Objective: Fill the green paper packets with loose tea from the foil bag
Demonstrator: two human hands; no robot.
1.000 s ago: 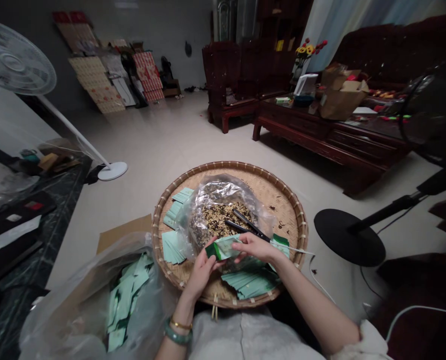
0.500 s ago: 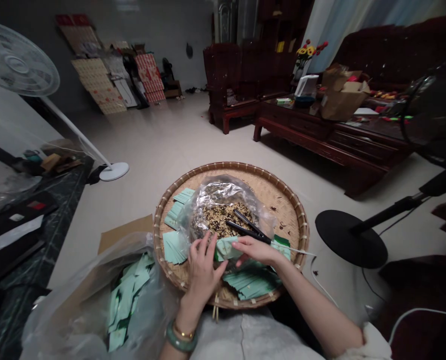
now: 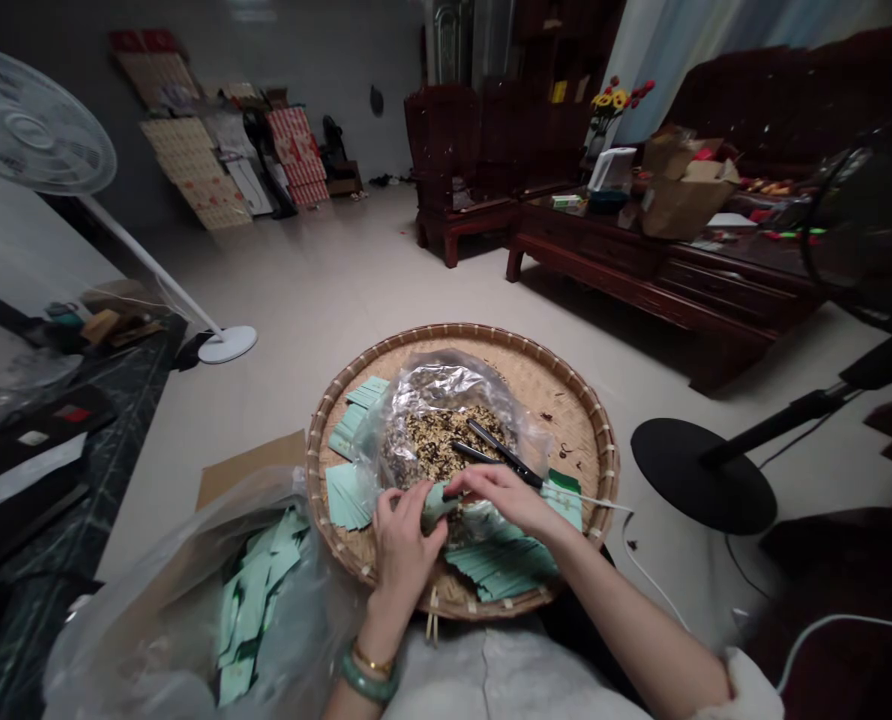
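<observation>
My left hand point(image 3: 405, 545) grips a small pale green packet point(image 3: 435, 505), its fingers curled around the side. The fingers of my right hand point(image 3: 506, 500) are pinched at the packet's upper edge, beside something small and dark that I cannot make out. Just beyond my hands, a clear plastic bag point(image 3: 453, 370) lies open around a loose dry mix point(image 3: 435, 440) of pale grains and dark bits. A black hair straightener point(image 3: 525, 468) with a white cord rests across the bag, jaws apart. Fanned green packets point(image 3: 502, 568) lie below my right hand, and more packets point(image 3: 348, 497) lie at left.
Everything sits in a round woven bamboo tray point(image 3: 461, 328). A large plastic bag point(image 3: 153, 600) of green packets stands at lower left. Fan bases are on both sides, one white point(image 3: 228, 345), one black point(image 3: 701, 475). A wooden table point(image 3: 603, 245) stands beyond.
My right fingers have shifted slightly left and closed at the packet's top. The packet has turned from lying broadside to standing more end-on in my left hand.
</observation>
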